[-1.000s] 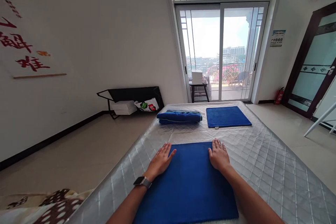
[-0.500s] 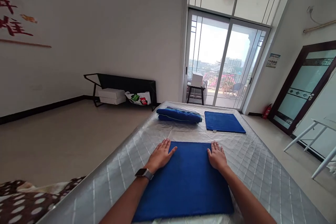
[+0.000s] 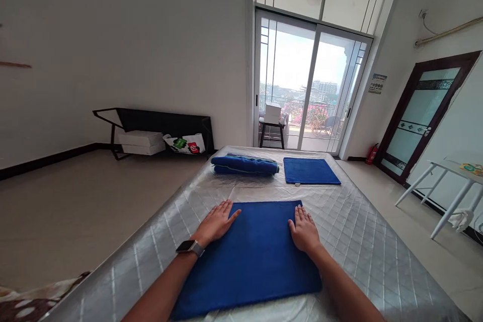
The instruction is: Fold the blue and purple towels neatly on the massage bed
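Note:
A blue cloth [image 3: 252, 256] lies flat on the silver quilted mattress [image 3: 358, 241], nearest to me. My left hand [image 3: 216, 222] rests on its upper left edge, palm down with fingers stretched out, a watch on the wrist. On the upper right edge lies my right hand [image 3: 304, 229], also flat with the thumb apart. Beyond them, a thick folded blue cloth [image 3: 245, 165] is at the mattress's far left, and a flat blue cloth [image 3: 311, 171] with a small tag lies to its right.
A black metal frame [image 3: 162, 123] with white boxes [image 3: 141, 142] and a printed bag [image 3: 184, 144] stands by the far wall. At the right is a white table [image 3: 453, 167]. Brown spotted fabric [image 3: 26, 307] shows at the lower left.
The view has turned slightly right, so the scene sits further left. Both hands remain flat on the edges of the near blue cloth.

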### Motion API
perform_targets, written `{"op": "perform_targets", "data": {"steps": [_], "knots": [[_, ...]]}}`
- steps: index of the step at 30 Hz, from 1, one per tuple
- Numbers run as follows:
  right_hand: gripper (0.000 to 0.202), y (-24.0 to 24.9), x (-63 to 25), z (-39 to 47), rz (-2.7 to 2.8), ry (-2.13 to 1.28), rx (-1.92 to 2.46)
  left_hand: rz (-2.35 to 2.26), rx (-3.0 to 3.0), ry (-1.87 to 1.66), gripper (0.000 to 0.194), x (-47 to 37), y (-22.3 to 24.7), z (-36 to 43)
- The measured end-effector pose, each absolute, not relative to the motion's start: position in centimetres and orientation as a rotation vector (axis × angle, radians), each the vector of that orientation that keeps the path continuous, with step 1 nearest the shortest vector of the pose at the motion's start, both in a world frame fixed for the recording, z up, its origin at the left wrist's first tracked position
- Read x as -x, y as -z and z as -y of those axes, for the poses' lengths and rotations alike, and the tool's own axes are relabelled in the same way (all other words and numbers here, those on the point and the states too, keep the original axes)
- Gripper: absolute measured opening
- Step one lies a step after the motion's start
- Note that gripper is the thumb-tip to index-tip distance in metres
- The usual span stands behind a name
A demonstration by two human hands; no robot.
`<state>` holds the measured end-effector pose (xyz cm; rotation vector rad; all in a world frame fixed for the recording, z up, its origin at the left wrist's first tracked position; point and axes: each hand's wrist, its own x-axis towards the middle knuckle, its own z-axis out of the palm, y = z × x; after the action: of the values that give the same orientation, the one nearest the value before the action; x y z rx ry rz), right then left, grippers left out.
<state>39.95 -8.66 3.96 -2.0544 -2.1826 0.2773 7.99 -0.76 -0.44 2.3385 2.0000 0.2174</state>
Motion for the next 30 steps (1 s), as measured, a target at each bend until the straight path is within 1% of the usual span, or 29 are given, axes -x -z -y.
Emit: {"op": "perform_targets", "data": {"steps": [2, 4, 7, 10, 13, 16, 20, 23, 25, 27, 30], "knots": [[0.066, -4.0, -39.8, 8.6, 2.169, -0.301, 2.041, -2.013, -2.38, -0.236, 0.081, -8.6, -0.1, 0.8], [0.066, -3.9, -39.8, 8.6, 2.158, -0.325, 2.028, -1.967, -2.48, -0.341, 0.081, -11.0, -0.5, 1.1], [0.066, -3.6, -39.8, 8.5, 2.147, -0.324, 2.018, -1.695, -2.678, -0.498, 0.074, -17.6, -0.5, 2.7], [0.064, -3.1, -40.2, 8.4, 2.188, -0.295, 1.993, -1.396, -2.77, -0.505, 0.068, -24.7, 0.2, 4.7], [0.064, -2.8, -40.4, 8.4, 2.232, -0.299, 1.956, -1.308, -2.765, -0.541, 0.064, -28.0, 1.1, 5.8], [0.064, -2.8, -40.2, 8.3, 2.178, -0.33, 1.967, -1.372, -2.755, -0.516, 0.062, -25.9, 1.7, 5.7], [0.067, -3.0, -39.9, 8.2, 2.103, -0.375, 1.983, -1.617, -2.688, -0.402, 0.063, -17.8, 2.8, 5.3], [0.067, -3.1, -39.8, 8.2, 2.107, -0.39, 1.981, -1.799, -2.623, -0.321, 0.068, -11.3, 3.8, 5.7], [0.067, -3.2, -39.9, 8.3, 2.112, -0.383, 1.993, -1.875, -2.594, -0.318, 0.072, -8.6, 4.3, 6.2], [0.067, -3.4, -39.9, 8.3, 2.115, -0.364, 2.006, -1.921, -2.571, -0.335, 0.074, -7.5, 4.4, 6.8], [0.066, -4.0, -39.8, 8.3, 2.123, -0.335, 2.014, -1.994, -2.498, -0.347, 0.077, -8.0, 3.9, 7.2]]}}
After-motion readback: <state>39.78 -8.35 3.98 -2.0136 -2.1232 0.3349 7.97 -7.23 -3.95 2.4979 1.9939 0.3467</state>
